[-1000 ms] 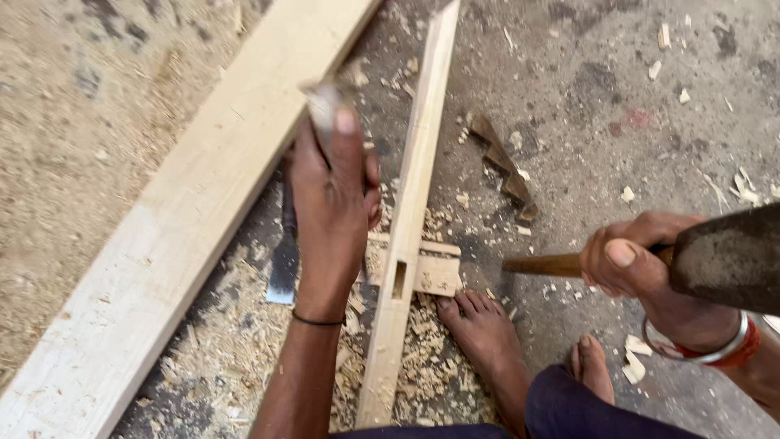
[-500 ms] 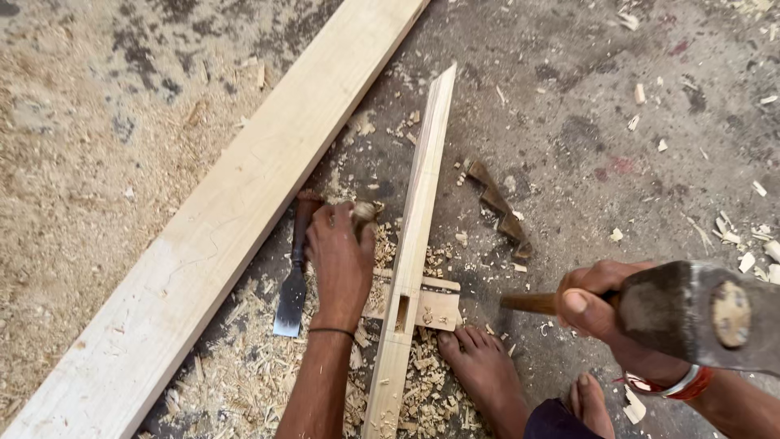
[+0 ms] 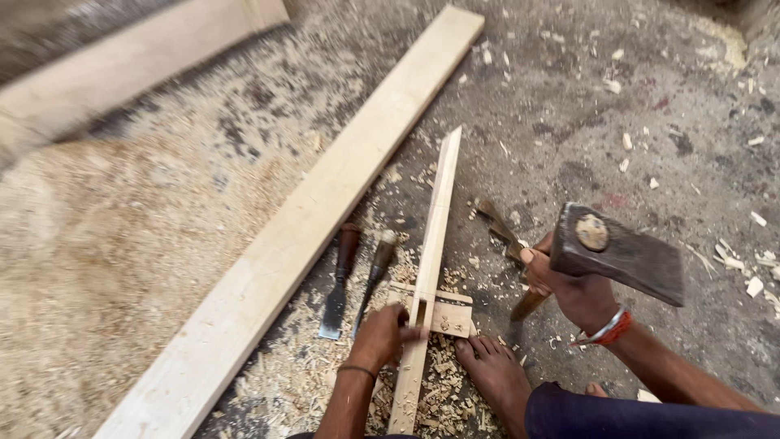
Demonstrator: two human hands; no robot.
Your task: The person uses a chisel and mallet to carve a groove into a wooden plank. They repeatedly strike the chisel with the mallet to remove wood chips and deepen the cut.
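My left hand (image 3: 380,335) rests on a narrow wooden strip (image 3: 435,219) lying on the floor, with fingers across it just below a rectangular slot cut in it. My right hand (image 3: 573,289) grips the short wooden handle of an axe close under its dark metal head (image 3: 621,254), held raised to the right of the strip. Two chisels lie left of the strip: a thin one (image 3: 375,272) close to my left hand and a wide-bladed one (image 3: 337,284). My bare foot (image 3: 496,375) is planted next to a small wooden block (image 3: 452,315) under the strip.
A long wide plank (image 3: 325,211) lies diagonally to the left of the strip, and another plank (image 3: 122,69) lies at the top left. A brown tool (image 3: 497,223) lies right of the strip. Sawdust and wood chips cover the concrete floor.
My left hand has let go of the thin chisel, which lies beside the wide one, and has moved back onto the strip. My right hand has brought the axe in closer and higher.
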